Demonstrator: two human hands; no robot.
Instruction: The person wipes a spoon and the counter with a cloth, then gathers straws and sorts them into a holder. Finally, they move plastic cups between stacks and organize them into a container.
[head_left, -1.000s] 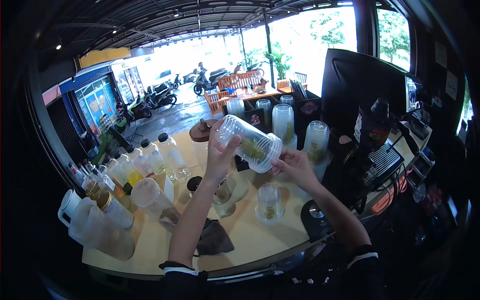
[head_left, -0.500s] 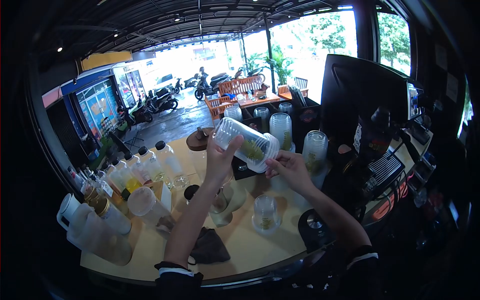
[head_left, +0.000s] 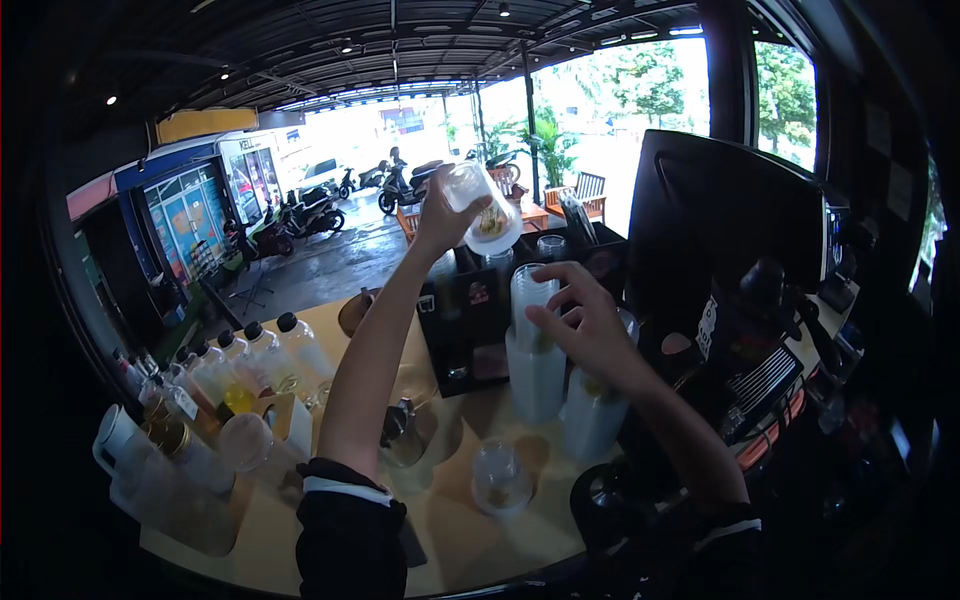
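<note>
My left hand is wrapped round a clear plastic cup with a printed mark, raised and tilted above the black organizer box. Farther right, my right hand has its fingers apart and curved beside the top of a tall stack of clear cups; whether the fingertips touch it is unclear. Another cup stack stands right of that one, partly behind my right forearm. A single upside-down cup rests on the wooden counter in front.
Bottles with black caps line the counter's left side, near a white pitcher and lidded jars. A metal jug stands mid-counter. At right are a large black machine and a drip tray. Motorbikes are parked outside.
My hands have moved apart. The left has carried a cup up and away, while the right has let go of the cups and opened near the tall stack. The view has shifted slightly.
</note>
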